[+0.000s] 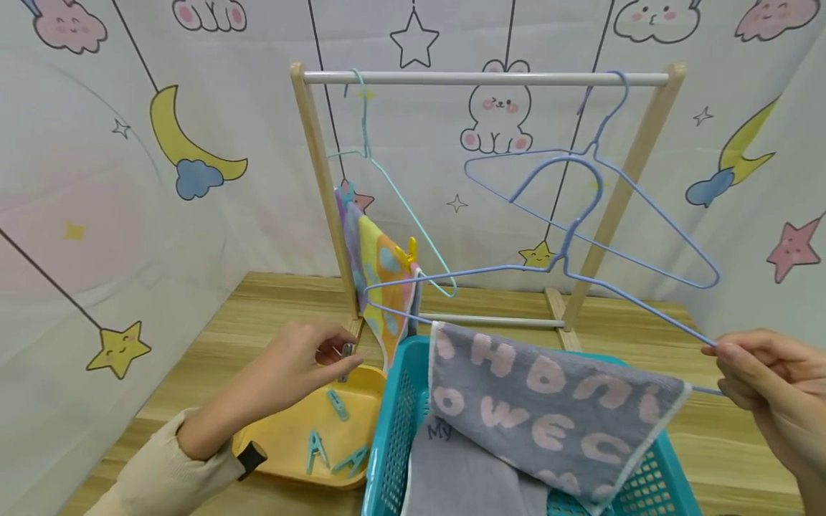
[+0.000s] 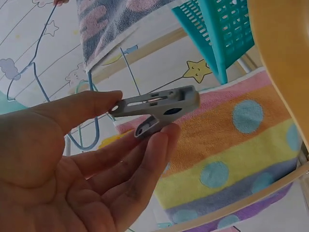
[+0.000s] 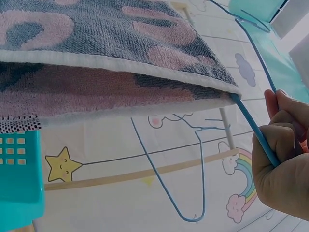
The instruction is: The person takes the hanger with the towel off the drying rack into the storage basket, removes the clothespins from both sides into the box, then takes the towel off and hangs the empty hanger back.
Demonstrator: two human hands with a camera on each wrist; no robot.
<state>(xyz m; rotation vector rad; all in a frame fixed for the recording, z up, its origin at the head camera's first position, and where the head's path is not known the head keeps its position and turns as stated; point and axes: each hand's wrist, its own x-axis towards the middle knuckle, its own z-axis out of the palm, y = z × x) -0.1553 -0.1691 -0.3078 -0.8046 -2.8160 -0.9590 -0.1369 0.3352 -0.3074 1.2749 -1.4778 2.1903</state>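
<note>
My left hand [image 1: 300, 362] pinches a grey clothespin [image 2: 159, 108] between thumb and fingers, above the yellow tray [image 1: 277, 437]. In the head view the pin is partly hidden by the fingers. At the right, my right hand [image 1: 774, 387] grips one end of a blue hanger [image 1: 635, 304]. Over that hanger's lower bar is draped a grey towel with pink letters [image 1: 548, 401]; its two layers show in the right wrist view. The towel hangs over the teal basket [image 1: 400, 358], where another grey cloth [image 1: 471, 473] lies.
Several teal clothespins [image 1: 337, 405] lie in the tray. Behind the basket stands a drying rack [image 1: 484, 77] with a second blue hanger [image 1: 665, 215] and a mint hanger [image 1: 409, 208] on its rail. A striped towel [image 1: 383, 279] hangs at its left, with a yellow clothespin [image 1: 411, 251] on it.
</note>
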